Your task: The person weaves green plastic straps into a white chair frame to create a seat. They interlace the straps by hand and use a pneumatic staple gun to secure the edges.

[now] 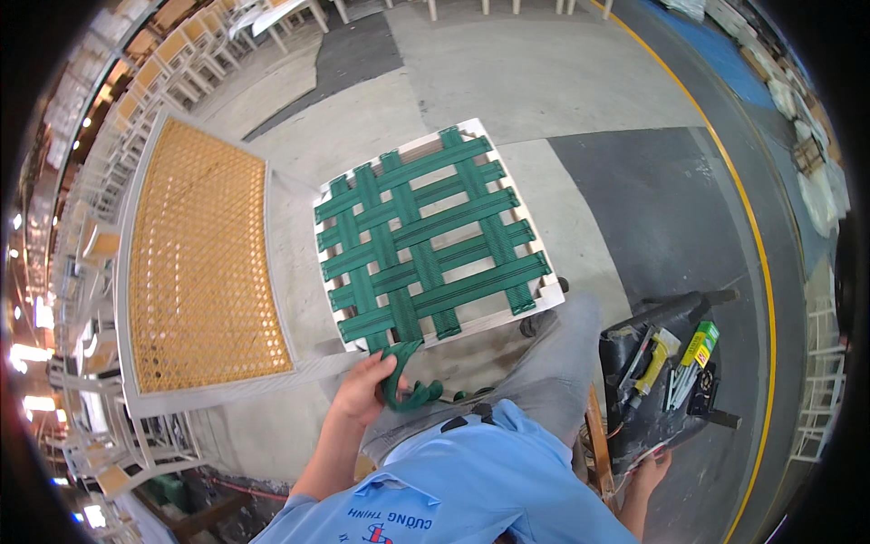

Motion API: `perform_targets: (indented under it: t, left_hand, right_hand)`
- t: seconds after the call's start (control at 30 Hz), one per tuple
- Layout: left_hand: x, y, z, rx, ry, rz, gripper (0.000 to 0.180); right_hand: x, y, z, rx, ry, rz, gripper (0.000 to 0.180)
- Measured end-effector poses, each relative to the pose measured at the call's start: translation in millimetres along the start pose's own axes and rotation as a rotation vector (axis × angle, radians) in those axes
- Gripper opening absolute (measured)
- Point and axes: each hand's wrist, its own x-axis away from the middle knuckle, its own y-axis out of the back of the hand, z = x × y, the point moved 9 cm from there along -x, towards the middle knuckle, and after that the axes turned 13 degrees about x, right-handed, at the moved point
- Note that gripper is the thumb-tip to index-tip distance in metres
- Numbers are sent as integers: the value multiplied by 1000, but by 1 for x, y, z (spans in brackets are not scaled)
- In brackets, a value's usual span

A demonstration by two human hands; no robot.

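Observation:
The chair seat frame [553, 295], pale wood, lies before me with green webbing straps [458, 222] woven across it in both directions, gaps between them. At its near left corner my left hand [364, 388] is closed on the loose length of green webbing [399, 385], which curls down toward my lap. Low on the right, my right hand [649, 473] is at the near edge of a black-covered stool [625, 435]. Its fingers are bent round something thin and reddish that I cannot make out. Joined to the seat, the chair's cane backrest [204, 263] stands on the left.
On the stool lie a yellow-and-green box [701, 343], a yellow tool [654, 363] and several thin metal pieces [680, 385]. Rows of pale chairs [186, 63] line the far left. A yellow floor line [748, 208] curves along the right, with wrapped goods [807, 172] beyond.

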Motion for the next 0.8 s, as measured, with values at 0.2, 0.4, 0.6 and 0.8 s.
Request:
perform_targets:
  t: [0.2,0.4,0.6,0.8]
  left_hand:
    - [-28,-21,-27,133,-91,94,24]
    - [-26,-18,-41,134,-91,80,30]
    - [-20,-17,-39,135,-63,82,27]
    - [-17,-16,-33,149,-45,93,25]
  right_hand:
    - [48,-157,205,342,676,519,65]
    - [226,-337,336,902,1652,930,51]
    - [275,-415,321,1135,2199,961,46]
    - [291,-446,301,1274,2269,1052,46]
